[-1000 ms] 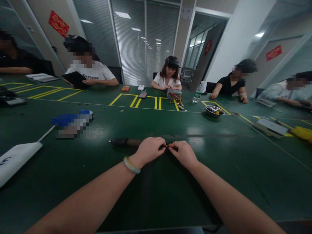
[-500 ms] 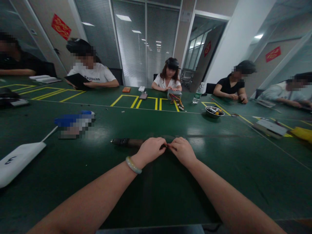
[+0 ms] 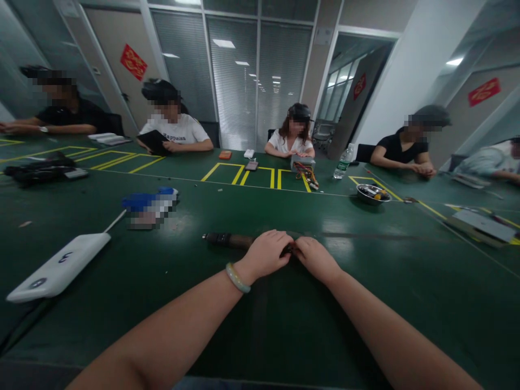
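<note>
A dark, slim electric screwdriver (image 3: 233, 241) lies across the green table, its metal tip pointing left. Over its rear part my left hand (image 3: 268, 252) is closed, a pale bangle on that wrist. My right hand (image 3: 317, 259) pinches at the tool's right end, fingertips meeting those of the left. A small dark piece shows between the two hands. Whether it is part of the screwdriver or a cable end, I cannot tell. Fingers hide most of the tool's back end.
On the left lie a white power bank (image 3: 60, 268) with a cable and a blurred blue-and-white item (image 3: 148, 206). Farther off are a metal bowl (image 3: 374, 194) of small parts, a water bottle (image 3: 344, 162) and a grey box with coloured wires (image 3: 303, 163). Several people sit around the table.
My view has turned left, so everything sits farther right in the picture. Both hands stay together at the screwdriver's rear end, and slightly more of the dark piece between them shows.
</note>
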Demonstrator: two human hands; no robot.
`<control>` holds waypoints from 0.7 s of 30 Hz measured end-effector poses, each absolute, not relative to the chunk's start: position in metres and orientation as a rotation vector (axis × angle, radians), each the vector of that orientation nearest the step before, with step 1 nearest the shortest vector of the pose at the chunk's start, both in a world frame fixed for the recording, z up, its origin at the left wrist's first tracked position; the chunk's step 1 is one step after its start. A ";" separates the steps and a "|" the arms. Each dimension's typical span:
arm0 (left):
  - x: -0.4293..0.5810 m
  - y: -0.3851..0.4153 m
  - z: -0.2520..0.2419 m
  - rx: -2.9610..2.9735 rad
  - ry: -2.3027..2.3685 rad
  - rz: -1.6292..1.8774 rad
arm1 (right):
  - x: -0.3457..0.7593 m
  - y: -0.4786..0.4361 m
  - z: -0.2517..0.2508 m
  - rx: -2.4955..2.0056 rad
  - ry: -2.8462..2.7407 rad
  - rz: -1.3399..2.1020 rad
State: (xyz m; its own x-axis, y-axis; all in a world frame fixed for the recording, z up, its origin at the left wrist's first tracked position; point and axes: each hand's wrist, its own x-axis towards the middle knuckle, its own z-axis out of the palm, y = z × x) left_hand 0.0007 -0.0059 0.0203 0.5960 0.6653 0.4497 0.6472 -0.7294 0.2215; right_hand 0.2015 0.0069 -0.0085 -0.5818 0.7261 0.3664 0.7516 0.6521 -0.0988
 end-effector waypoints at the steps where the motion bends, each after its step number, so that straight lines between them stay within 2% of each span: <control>1: 0.000 -0.007 0.023 2.778 1.095 0.839 | 0.202 0.007 -0.008 -1.153 -2.519 -0.122; 8: -0.010 -0.012 0.026 2.863 0.707 0.733 | 0.204 0.010 -0.002 -1.035 -2.624 -0.107; 13: -0.017 -0.009 0.022 2.835 0.575 0.652 | 0.235 0.035 -0.003 -1.221 -2.578 -0.121; 17: -0.019 -0.006 0.020 2.831 0.571 0.658 | 0.324 0.046 -0.006 -1.589 -2.415 -0.077; 21: -0.019 -0.004 0.019 2.827 0.562 0.649 | 0.446 0.020 -0.009 -1.963 -2.152 -0.033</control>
State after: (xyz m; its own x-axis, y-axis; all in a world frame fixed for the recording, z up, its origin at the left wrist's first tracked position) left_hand -0.0190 -0.0037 0.0188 0.8326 0.4016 0.3814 0.3196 -0.9108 0.2613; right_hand 0.4458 0.0196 -0.0087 -0.0772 0.9802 0.1825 0.9853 0.1030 -0.1363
